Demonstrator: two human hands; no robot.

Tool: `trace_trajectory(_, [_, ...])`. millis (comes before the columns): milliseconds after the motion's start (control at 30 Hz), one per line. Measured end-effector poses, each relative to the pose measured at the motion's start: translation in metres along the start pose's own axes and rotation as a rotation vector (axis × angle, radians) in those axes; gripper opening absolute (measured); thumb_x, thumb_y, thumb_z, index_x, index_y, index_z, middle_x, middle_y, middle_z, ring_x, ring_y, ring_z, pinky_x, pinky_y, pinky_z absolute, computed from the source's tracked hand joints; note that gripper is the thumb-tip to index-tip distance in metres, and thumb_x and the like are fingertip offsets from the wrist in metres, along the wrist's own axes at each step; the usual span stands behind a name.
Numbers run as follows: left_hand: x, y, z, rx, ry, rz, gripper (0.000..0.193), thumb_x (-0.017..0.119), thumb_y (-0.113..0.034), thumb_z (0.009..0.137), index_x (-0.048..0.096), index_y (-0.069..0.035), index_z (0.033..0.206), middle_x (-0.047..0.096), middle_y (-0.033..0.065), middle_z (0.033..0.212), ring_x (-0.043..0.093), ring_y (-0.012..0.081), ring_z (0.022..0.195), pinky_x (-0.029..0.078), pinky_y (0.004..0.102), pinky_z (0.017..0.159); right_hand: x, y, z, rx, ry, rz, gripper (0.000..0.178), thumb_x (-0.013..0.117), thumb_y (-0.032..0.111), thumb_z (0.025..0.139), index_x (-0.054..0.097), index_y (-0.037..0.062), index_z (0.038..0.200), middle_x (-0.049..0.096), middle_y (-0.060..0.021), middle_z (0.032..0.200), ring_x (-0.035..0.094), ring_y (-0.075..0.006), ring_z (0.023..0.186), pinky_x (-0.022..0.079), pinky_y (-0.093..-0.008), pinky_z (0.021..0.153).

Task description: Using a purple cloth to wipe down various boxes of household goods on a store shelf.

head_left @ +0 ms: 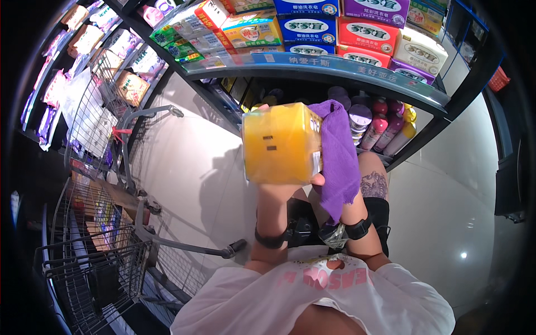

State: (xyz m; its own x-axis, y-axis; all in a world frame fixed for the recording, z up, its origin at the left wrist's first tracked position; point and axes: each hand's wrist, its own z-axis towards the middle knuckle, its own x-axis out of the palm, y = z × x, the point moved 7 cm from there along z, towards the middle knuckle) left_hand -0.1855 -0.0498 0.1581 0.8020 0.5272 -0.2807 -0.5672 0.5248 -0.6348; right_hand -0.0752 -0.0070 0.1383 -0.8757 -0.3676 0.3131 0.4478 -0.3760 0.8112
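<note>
My left hand (281,191) grips a yellow, plastic-wrapped soap pack (277,148) from below, in front of the shelf. A thumb shows at the pack's lower right corner and a fingertip at its upper left edge. Against the pack's right side lies a purple cloth (339,159), held by my right hand. The cloth drapes down over that hand toward the wrist and hides its fingers. My right forearm (354,215) comes up below it.
Stacked boxes of laundry soap (365,36) fill the upper shelf ahead. Spray cans and bottles (375,129) stand on the lower shelf. A wire shopping cart (92,234) is at my left, with a shelf of bagged goods (131,86) beyond it. Pale tiles (441,206) cover the floor.
</note>
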Motion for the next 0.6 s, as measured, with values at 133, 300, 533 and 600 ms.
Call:
trace_trajectory(133, [-0.006, 0.027, -0.018, -0.214, -0.154, -0.187, 0.105, 0.059, -0.067, 0.053, 0.018, -0.004, 0.127, 0.045, 0.0129, 0.111, 0.049, 0.0220, 0.099, 0.043, 0.0362, 0.082, -0.007, -0.011, -0.017, 0.100, -0.008, -0.068, 0.036, 0.052, 0.015, 0.077, 0.044, -0.0011, 0.108, 0.050, -0.0097, 0.106, 0.048, -0.0173, 0.095, 0.039, -0.0292, 0.083])
trace_trajectory(300, [0.015, 0.036, -0.012, -0.236, -0.200, -1.275, 0.081, 0.071, -0.044, 0.057, 0.036, -0.006, 0.119, 0.051, 0.0108, 0.110, 0.052, 0.0226, 0.099, 0.045, 0.0364, 0.084, -0.029, -0.019, -0.037, 0.227, -0.040, -0.169, 0.036, 0.051, 0.015, 0.078, 0.043, -0.0006, 0.110, 0.049, -0.0096, 0.107, 0.049, -0.0172, 0.095, 0.039, -0.0289, 0.083])
trace_trajectory(533, [0.015, 0.010, -0.004, -0.241, -0.096, -0.747, 0.085, 0.075, 0.000, 0.055, 0.023, -0.005, 0.122, 0.043, 0.0102, 0.112, 0.049, 0.0203, 0.098, 0.046, 0.0315, 0.080, -0.043, -0.024, -0.045, 0.323, -0.069, -0.209, 0.037, 0.050, 0.015, 0.079, 0.042, 0.0000, 0.112, 0.049, -0.0094, 0.109, 0.049, -0.0171, 0.096, 0.039, -0.0285, 0.083])
trace_trajectory(600, [0.013, 0.007, -0.002, -0.244, -0.043, -0.698, 0.083, 0.072, 0.000, 0.057, 0.021, -0.005, 0.122, 0.041, 0.0103, 0.112, 0.049, 0.0204, 0.098, 0.045, 0.0311, 0.080, -0.047, -0.026, -0.046, 0.343, -0.074, -0.221, 0.037, 0.050, 0.015, 0.080, 0.042, 0.0002, 0.113, 0.049, -0.0093, 0.110, 0.049, -0.0171, 0.096, 0.039, -0.0284, 0.083])
